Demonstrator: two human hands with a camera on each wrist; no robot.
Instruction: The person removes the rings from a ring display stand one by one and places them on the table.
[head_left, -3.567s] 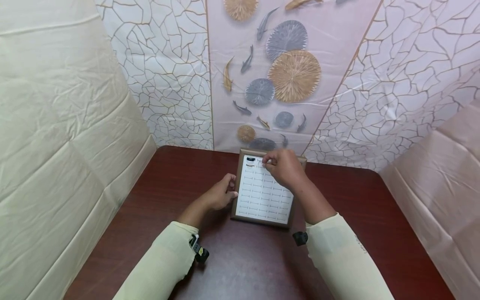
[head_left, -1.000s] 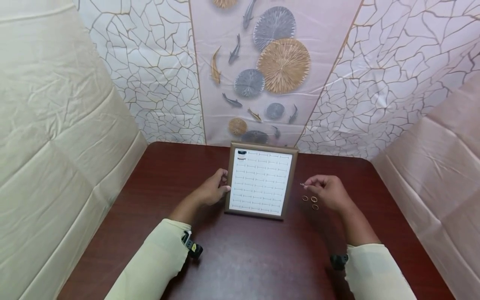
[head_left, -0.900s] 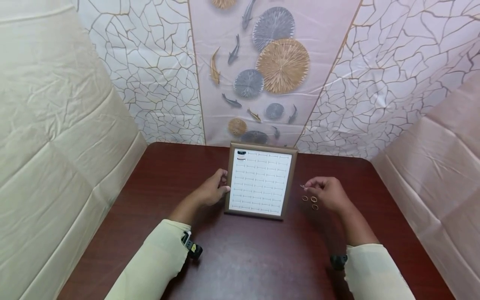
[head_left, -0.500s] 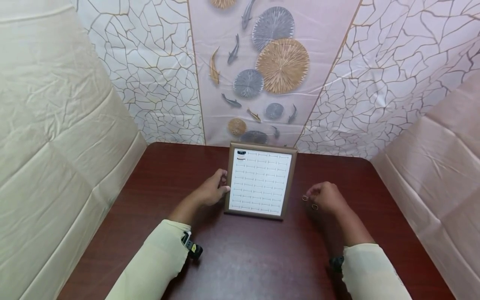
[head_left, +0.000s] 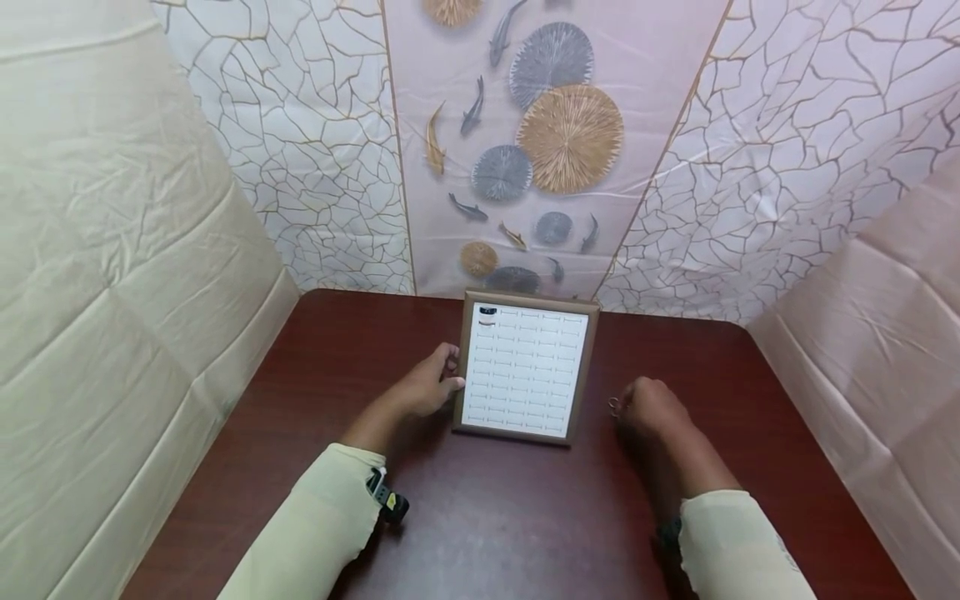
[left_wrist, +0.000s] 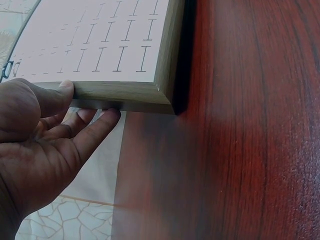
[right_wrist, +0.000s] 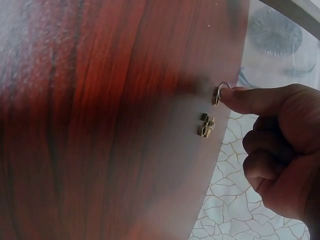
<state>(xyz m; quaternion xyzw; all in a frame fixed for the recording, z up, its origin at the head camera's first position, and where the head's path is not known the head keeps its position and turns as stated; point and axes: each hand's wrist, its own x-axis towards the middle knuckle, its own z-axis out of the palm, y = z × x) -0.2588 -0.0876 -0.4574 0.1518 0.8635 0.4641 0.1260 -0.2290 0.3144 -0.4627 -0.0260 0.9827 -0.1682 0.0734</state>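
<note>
A ring display board [head_left: 521, 371] in a brown wooden frame leans back on the table, its white face lined with rows of I-shaped slits. My left hand [head_left: 427, 385] grips its left edge; in the left wrist view the thumb [left_wrist: 55, 97] lies on the frame's front and the fingers reach underneath. Beyond the board's right side, my right hand [head_left: 654, 410] is low over the table. Its thumb and forefinger pinch a thin beaded ring [right_wrist: 225, 84] in the right wrist view. Several gold rings [right_wrist: 206, 126] stand on the tabletop beside the fingertips.
At the board's top left corner a dark item with a gold band [head_left: 487, 315] sits in the slits. The dark red wooden table [head_left: 480, 517] ends at a patterned cloth backdrop [head_left: 337, 167]. Padded cream panels [head_left: 112, 292] stand at both sides.
My right hand has left the board's top row, where it was 3.6 seconds ago, and gone right to the loose rings. Over the last second it has lowered toward them. The left hand keeps its grip.
</note>
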